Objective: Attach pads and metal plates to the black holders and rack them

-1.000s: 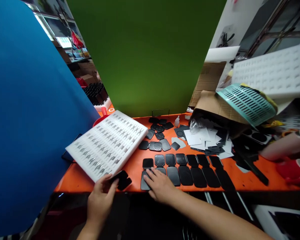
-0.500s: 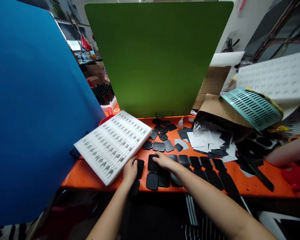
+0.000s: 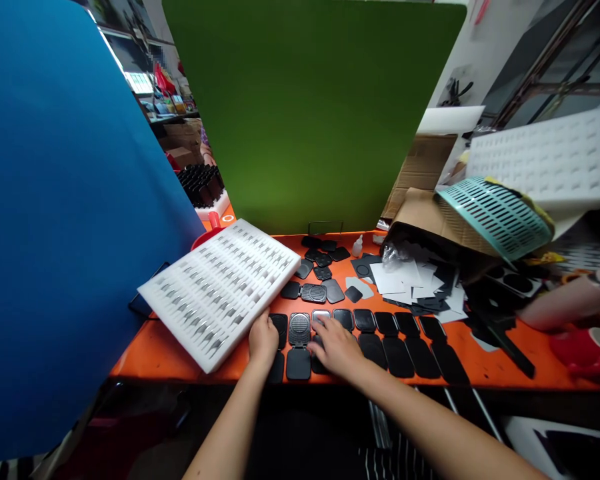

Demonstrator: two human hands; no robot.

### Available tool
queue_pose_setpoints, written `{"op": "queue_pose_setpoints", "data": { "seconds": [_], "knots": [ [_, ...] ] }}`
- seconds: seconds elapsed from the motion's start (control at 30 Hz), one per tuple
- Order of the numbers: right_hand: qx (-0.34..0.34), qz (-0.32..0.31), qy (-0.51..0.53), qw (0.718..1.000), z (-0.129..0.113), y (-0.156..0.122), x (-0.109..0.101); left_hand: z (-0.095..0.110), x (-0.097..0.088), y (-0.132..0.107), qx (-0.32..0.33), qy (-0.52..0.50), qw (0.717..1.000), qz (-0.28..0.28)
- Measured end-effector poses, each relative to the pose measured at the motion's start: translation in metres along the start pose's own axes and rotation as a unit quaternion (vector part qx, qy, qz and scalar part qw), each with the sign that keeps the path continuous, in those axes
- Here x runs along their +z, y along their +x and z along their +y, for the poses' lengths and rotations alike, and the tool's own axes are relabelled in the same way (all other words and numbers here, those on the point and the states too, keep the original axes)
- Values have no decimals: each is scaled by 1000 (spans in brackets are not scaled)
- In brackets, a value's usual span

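Cases [image 3: 399, 357] line the counter's [image 3: 145, 353] front edge, loose pieces [image 3: 334, 291] behind lie unaligned, our right hand [image 3: 339, 347] has fingers spread, and we cannot tell whether our left hand [image 3: 263, 341] grips.

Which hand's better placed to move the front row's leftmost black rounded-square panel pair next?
Left, likely: the left hand is at that panel pair; the right hand is farther right, fingers spread.

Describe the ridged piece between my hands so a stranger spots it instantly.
Below the green board, find the orange table. In its front row, look between the left hand and right hand. The ridged piece there shows pale ribbing across its far half, the clearest in that row.
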State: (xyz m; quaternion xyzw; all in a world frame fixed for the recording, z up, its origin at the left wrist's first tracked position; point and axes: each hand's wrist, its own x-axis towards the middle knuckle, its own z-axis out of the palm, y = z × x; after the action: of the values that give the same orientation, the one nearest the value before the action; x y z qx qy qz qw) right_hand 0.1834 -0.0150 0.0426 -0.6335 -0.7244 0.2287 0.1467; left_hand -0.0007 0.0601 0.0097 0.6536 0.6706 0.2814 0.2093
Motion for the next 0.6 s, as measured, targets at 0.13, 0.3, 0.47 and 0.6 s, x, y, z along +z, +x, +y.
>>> {"op": "queue_pose_setpoints", "data": {
  "seconds": [0.13, 0.3, 0.47, 0.6],
  "knots": [
    [-57, -58, -104, 991, 11, -37, 14, -1, 0, 2, 3, 18, 1000, -8],
    [-97, -45, -96, 990, 14, -52, 3, 1, -15, -23, 58, 34, 998, -10],
    [-72, 14, 47, 996, 21, -39, -53, 14, -18, -60, 250, 133, 952, -115],
    [-18, -54, 158, 986, 35, 3, -69, 25, -9, -68, 328, 211, 899, -201]
  ]
}}
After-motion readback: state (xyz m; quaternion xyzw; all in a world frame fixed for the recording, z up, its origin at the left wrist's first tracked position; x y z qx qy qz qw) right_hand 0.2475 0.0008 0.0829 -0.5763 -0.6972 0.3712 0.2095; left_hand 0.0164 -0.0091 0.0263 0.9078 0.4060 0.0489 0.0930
